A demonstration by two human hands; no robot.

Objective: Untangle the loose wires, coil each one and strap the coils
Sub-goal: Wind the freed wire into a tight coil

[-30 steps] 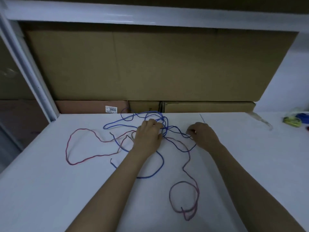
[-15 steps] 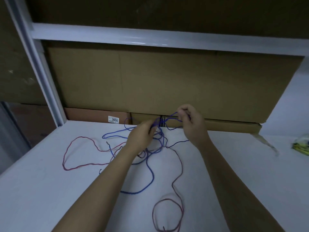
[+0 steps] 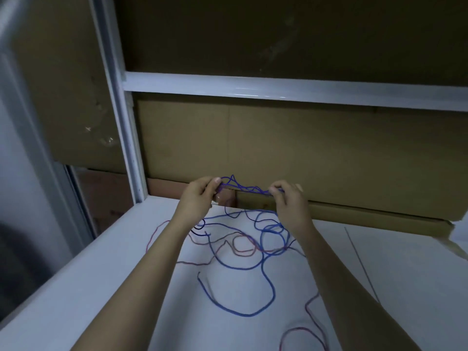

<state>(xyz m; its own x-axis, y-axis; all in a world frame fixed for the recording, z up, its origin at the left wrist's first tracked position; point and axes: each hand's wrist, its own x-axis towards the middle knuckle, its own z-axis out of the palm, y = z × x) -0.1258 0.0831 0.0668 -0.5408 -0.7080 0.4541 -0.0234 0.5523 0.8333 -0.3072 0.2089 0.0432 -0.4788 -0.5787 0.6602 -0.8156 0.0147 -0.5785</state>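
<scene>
A blue wire (image 3: 243, 267) and a red wire (image 3: 243, 250) lie tangled together on the white table (image 3: 76, 300). Both hands are raised above the table's far edge. My left hand (image 3: 196, 198) pinches one end of a knotted stretch of blue wire (image 3: 244, 187), and my right hand (image 3: 291, 203) pinches the other end, so the stretch hangs taut between them. Loops of blue wire hang down from both hands to the table. More red wire (image 3: 304, 330) curls near the bottom edge, partly behind my right forearm.
Large cardboard boxes (image 3: 304, 153) stand against the back of the table under a white shelf rail (image 3: 278, 89). A white upright post (image 3: 124, 138) rises at the left. The table's left edge drops off to a dark floor.
Both hands have lifted off the table and moved apart, pulling a stretch of blue wire taut between them. The camera has tilted upward.
</scene>
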